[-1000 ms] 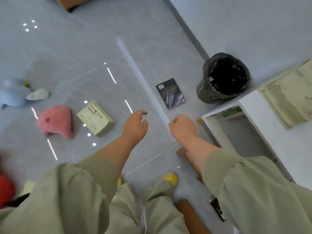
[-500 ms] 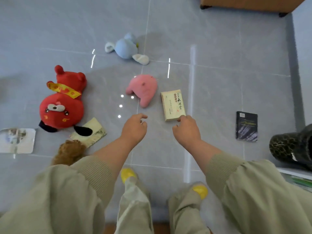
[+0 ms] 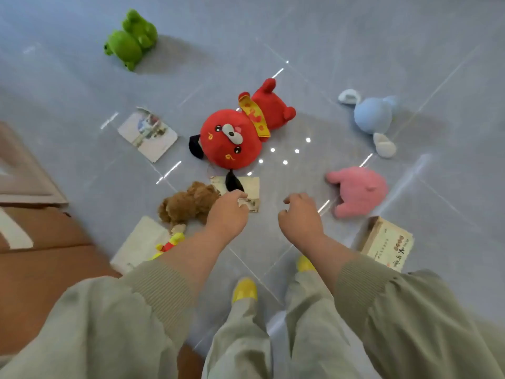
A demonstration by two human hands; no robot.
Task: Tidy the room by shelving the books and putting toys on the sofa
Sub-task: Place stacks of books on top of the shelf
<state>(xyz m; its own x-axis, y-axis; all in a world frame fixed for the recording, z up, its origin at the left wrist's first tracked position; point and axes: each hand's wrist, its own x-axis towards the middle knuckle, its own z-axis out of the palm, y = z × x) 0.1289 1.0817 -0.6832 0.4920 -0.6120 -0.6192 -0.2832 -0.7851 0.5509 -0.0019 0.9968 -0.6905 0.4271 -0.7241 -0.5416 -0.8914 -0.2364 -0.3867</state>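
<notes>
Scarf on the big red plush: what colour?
The cloth scarf on the round red plush toy is yellow with red markings; head view.

On the floor (image 3: 82, 173) before us, the plush dog (image 3: 232, 138) lies in the middle, one ear over a thin booklet (image 3: 252, 187). Left of the dog lies a picture book (image 3: 149, 134); far behind, a frog toy (image 3: 131, 39). Right of the dog lie a plush animal (image 3: 371, 116) and, nearer, a second plush (image 3: 358, 191), with a thick book (image 3: 388, 243) nearest. A teddy bear (image 3: 188, 203) lies just left of the booklet.

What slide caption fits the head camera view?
Left hand and right hand hover empty above a red plush toy and worn booklet.
</notes>
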